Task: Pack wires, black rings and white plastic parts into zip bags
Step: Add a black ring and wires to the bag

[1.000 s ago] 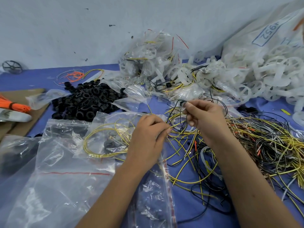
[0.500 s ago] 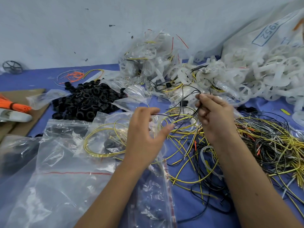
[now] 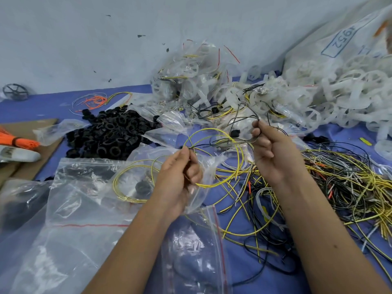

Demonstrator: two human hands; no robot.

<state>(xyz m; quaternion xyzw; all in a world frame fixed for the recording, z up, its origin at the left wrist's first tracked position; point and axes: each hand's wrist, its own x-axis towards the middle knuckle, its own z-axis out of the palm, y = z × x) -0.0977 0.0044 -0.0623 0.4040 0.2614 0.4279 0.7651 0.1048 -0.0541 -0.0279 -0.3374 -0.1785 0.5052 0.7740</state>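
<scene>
My left hand (image 3: 180,177) pinches a coiled yellow wire loop (image 3: 220,132) above an open zip bag (image 3: 84,198) that holds yellow wire coils and a black ring. My right hand (image 3: 271,151) is raised and grips thin black wires (image 3: 239,117) that run across to the loop. A tangle of yellow, black and grey wires (image 3: 339,183) lies at the right. The heap of black rings (image 3: 110,136) sits at the left. White plastic wheel parts (image 3: 339,90) are piled at the back right.
Empty zip bags (image 3: 197,251) with red seal lines lie in front. Filled bags (image 3: 186,68) are heaped against the wall. A big sack (image 3: 339,45) stands at the right. Orange ties (image 3: 19,141) lie on cardboard (image 3: 31,166) at the left, a dark wheel (image 3: 15,91) in the far corner.
Both hands have drawn apart. The left hand now holds a yellow loop pulled free of the tangle, and the right hand has lifted the black wires up and to the right.
</scene>
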